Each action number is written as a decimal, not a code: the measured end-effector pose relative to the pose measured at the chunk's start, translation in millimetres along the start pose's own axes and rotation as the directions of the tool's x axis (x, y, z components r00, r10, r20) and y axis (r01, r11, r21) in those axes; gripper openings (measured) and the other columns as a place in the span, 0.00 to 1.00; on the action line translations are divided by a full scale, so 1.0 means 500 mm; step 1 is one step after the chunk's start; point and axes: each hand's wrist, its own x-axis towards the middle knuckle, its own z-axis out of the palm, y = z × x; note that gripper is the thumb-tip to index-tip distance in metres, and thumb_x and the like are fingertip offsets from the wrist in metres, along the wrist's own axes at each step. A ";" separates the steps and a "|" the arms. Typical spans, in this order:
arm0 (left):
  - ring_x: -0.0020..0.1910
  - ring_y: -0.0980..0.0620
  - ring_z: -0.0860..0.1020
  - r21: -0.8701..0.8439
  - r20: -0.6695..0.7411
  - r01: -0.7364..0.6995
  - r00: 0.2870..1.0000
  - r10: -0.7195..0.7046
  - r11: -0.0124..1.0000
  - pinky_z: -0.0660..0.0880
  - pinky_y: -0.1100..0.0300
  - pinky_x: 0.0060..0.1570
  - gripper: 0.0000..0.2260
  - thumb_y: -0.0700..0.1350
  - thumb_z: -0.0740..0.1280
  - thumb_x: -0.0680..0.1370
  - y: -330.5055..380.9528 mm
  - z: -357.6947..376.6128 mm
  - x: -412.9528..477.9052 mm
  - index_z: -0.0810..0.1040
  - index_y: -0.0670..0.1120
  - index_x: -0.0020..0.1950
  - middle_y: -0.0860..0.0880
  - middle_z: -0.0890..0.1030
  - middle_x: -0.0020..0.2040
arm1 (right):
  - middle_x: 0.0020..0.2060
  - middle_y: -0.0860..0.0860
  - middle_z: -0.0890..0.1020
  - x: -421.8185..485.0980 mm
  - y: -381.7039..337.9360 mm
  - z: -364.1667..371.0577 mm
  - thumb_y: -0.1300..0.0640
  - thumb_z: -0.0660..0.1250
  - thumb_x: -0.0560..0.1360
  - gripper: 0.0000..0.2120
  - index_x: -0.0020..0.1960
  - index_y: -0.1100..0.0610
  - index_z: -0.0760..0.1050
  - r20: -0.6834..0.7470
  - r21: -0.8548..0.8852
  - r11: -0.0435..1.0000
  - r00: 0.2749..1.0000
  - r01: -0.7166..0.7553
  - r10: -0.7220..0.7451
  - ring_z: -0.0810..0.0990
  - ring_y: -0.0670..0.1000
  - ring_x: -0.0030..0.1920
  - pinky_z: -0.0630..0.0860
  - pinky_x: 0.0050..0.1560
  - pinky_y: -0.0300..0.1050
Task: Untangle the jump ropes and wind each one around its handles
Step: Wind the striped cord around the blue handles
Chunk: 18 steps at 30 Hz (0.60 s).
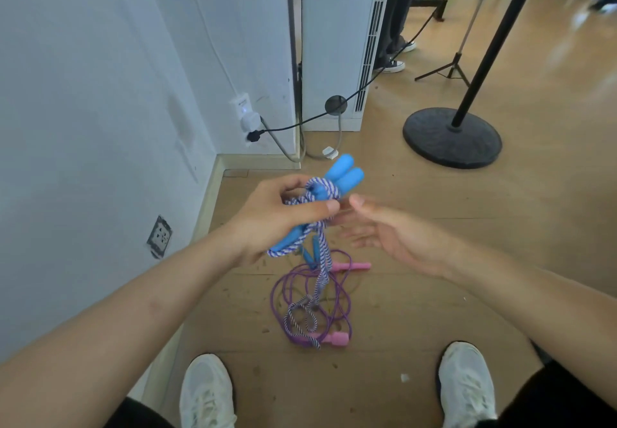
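Observation:
My left hand grips two blue handles held together, with blue-and-white striped rope wound around them. The rest of that striped rope hangs down to the wooden floor. My right hand is beside it, fingers spread, holding nothing. On the floor below lies a purple rope in loose loops with two pink handles, one pink handle farther away and the other pink handle nearer my feet. The striped rope's end lies among the purple loops.
My two white shoes stand near the bottom edge. A white wall with a socket and plugs is at left. A black round stand base and a white appliance stand ahead. Another person's legs are behind.

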 end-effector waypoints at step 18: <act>0.42 0.49 0.82 0.432 -0.076 -0.092 0.988 0.138 0.897 0.80 0.47 0.48 0.13 0.54 0.80 0.66 -0.025 -0.016 0.015 0.84 0.56 0.47 0.53 0.85 0.41 | 0.23 0.46 0.58 -0.016 0.013 0.058 0.37 0.59 0.79 0.27 0.43 0.59 0.80 -0.161 -0.222 0.973 0.987 -0.063 0.027 0.57 0.46 0.22 0.61 0.22 0.34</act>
